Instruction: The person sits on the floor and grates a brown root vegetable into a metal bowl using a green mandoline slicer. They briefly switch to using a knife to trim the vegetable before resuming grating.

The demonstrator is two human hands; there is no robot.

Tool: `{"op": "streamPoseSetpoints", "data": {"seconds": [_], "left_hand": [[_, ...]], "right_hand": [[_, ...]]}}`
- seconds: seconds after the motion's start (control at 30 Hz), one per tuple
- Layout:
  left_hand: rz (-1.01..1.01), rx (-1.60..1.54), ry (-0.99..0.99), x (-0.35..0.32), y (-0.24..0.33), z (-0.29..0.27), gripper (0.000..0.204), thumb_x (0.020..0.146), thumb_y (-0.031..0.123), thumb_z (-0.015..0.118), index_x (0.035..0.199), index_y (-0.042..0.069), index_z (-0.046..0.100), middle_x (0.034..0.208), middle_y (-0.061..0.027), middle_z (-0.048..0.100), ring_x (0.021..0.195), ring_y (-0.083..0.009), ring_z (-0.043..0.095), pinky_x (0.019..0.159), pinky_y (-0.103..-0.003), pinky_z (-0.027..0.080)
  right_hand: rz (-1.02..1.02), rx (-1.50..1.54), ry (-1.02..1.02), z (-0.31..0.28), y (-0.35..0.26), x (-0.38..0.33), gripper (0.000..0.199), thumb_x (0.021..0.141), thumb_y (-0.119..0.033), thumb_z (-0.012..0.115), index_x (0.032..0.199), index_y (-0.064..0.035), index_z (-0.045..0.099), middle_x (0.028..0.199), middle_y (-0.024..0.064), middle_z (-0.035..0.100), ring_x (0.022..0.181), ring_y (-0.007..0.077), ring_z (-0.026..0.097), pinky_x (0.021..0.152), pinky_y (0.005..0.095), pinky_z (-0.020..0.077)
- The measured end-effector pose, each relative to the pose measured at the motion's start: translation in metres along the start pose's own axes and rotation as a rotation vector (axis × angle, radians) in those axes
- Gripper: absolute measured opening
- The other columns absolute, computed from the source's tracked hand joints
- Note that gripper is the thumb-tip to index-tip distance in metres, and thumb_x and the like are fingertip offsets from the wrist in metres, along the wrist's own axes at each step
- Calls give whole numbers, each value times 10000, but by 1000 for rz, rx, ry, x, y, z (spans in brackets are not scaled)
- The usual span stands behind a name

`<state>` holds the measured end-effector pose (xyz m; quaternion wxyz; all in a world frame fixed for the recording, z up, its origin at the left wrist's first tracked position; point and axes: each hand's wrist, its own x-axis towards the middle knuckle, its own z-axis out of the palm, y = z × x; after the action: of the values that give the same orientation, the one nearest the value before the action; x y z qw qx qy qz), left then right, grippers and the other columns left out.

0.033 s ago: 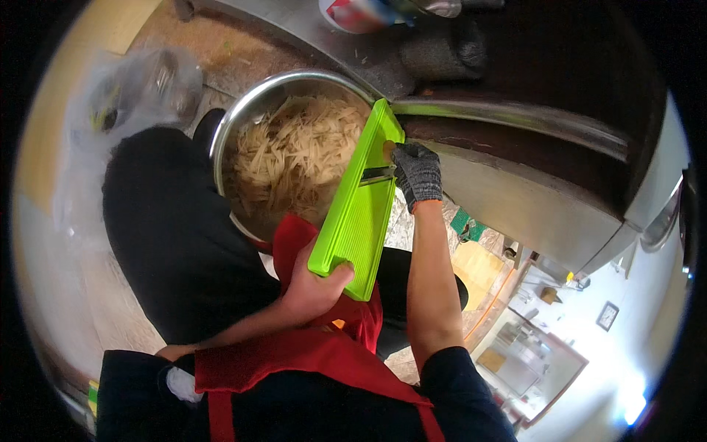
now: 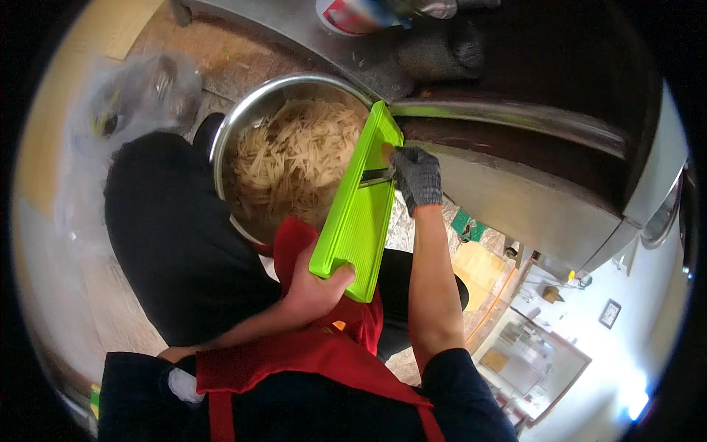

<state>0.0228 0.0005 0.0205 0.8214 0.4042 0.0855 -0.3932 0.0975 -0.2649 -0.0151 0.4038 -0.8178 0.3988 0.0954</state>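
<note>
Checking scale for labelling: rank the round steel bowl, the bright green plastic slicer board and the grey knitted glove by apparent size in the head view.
1. Round steel bowl
2. Bright green plastic slicer board, held nearer the camera, so the gap is unsure
3. Grey knitted glove on the right hand

Materials around the slicer

A slicer (image 2: 359, 214) of smooth, glossy green plastic is seen, gripped by the bare left hand (image 2: 315, 289). Beside its upper end, a grey knitted cloth glove (image 2: 417, 177) is worn on the right hand. Behind the slicer, a shiny metal bowl (image 2: 243, 125) is filled with pale matt shreds (image 2: 294, 158). Below it, a red cloth apron (image 2: 294, 353) is seen.
</note>
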Motion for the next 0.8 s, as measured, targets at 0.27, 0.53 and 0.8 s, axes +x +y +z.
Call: {"op": "streamPoseSetpoints", "data": {"seconds": [0.27, 0.53, 0.8], "left_hand": [[20, -6, 95, -3, -7, -3, 271, 804, -47, 555, 1070, 7, 558, 889, -1, 579, 789, -86, 562, 678, -253, 468], [9, 9, 91, 1, -16, -3, 194, 819, -8, 569, 1012, 9, 575, 858, 2, 576, 752, -86, 547, 650, -255, 455], [21, 111, 62, -3, -8, -9, 268, 829, -29, 559, 1093, 14, 543, 883, 15, 576, 754, -68, 545, 658, -234, 458]], "right_hand": [[-322, -213, 18, 6, -38, -164, 200, 852, -205, 715, 950, -31, 698, 871, 162, 682, 818, 269, 675, 771, 359, 530], [-147, -170, 61, 17, 4, 21, 349, 871, -330, 653, 853, 18, 658, 766, 189, 649, 686, 277, 637, 626, 385, 497], [-96, -157, -88, -2, -40, -157, 243, 880, -217, 709, 1006, -11, 684, 823, 69, 679, 691, 107, 638, 612, 264, 527]]}}
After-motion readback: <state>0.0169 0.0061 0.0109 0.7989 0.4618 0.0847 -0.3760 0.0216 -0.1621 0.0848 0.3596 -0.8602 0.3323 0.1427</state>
